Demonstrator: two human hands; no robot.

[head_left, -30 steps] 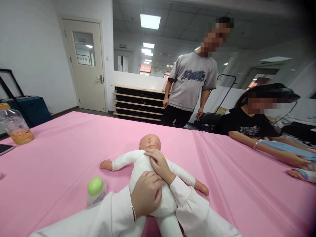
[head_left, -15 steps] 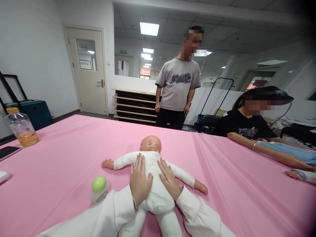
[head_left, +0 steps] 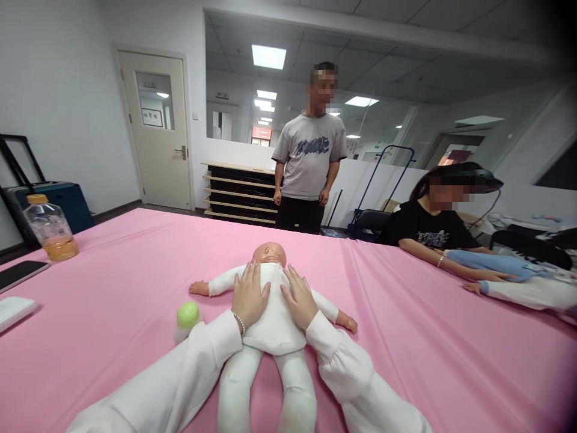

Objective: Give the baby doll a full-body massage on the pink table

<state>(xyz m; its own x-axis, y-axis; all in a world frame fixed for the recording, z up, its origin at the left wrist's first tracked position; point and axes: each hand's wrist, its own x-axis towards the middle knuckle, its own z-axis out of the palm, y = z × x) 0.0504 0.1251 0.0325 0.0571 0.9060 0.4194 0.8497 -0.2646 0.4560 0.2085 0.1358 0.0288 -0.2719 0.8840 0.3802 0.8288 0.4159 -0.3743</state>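
Note:
A baby doll (head_left: pixel 276 325) with a white cloth body lies face down on the pink-covered table, its head away from me and its arms spread. My left hand (head_left: pixel 250 296) rests flat on the left of its upper back, fingers stretched toward the shoulder. On the right of the back lies my right hand (head_left: pixel 298 299), also flat with fingers extended. Neither hand grasps anything. Beside my left sleeve stands a small container with a green lid (head_left: pixel 187 315), partly hidden by the sleeve.
At the left are a bottle with orange liquid (head_left: pixel 54 231), a dark phone (head_left: pixel 22 274) and a white object (head_left: pixel 15 313). A person in a grey T-shirt (head_left: pixel 309 153) stands beyond the table. At the right, a person in black (head_left: pixel 433 231) handles another doll (head_left: pixel 532 288).
Both hands have slid up the doll's back toward its shoulders. My view has shifted slightly, showing more of the doll's legs and the other doll at the right.

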